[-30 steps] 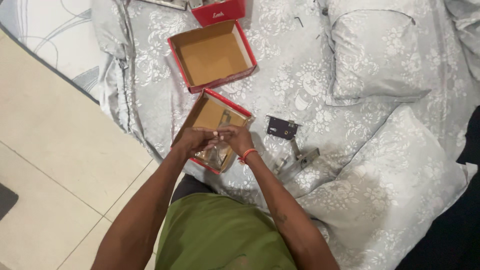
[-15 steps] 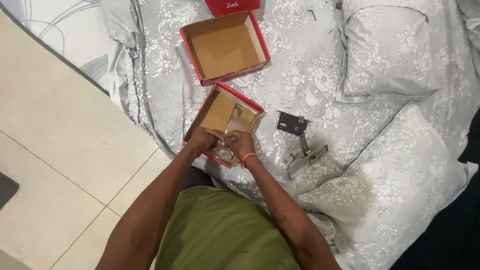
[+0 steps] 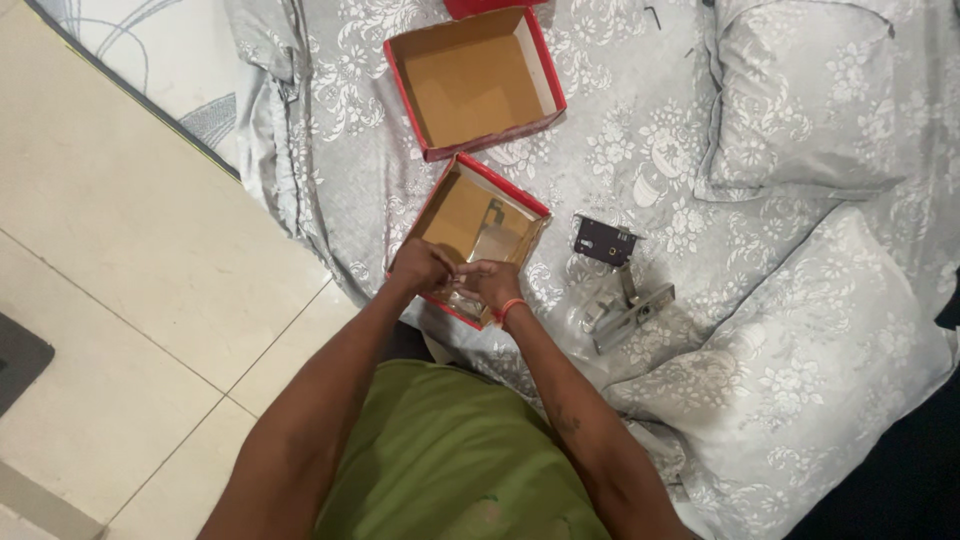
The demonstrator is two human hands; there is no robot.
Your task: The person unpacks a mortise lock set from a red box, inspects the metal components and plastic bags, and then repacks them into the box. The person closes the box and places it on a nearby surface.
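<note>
Small red box [image 3: 470,220], cardboard-lined, open on bed [image 3: 330,150], landmark here. Left hand [image 3: 420,268] and right hand [image 3: 490,283] meet over its near edge, pinching something clear and glinting; cannot tell what. Second open box [image 3: 475,75] beyond it. Dark lock body [image 3: 604,240] and metal handle [image 3: 625,310] right of it.

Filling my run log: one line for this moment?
left hand | right hand | together over near red box | lock parts beside

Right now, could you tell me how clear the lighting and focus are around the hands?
Head view: soft, even light, no harsh shadows; left hand and right hand slightly blurred over the near red box; what they pinch is indistinct; metal lock shows mild sheen.
</note>
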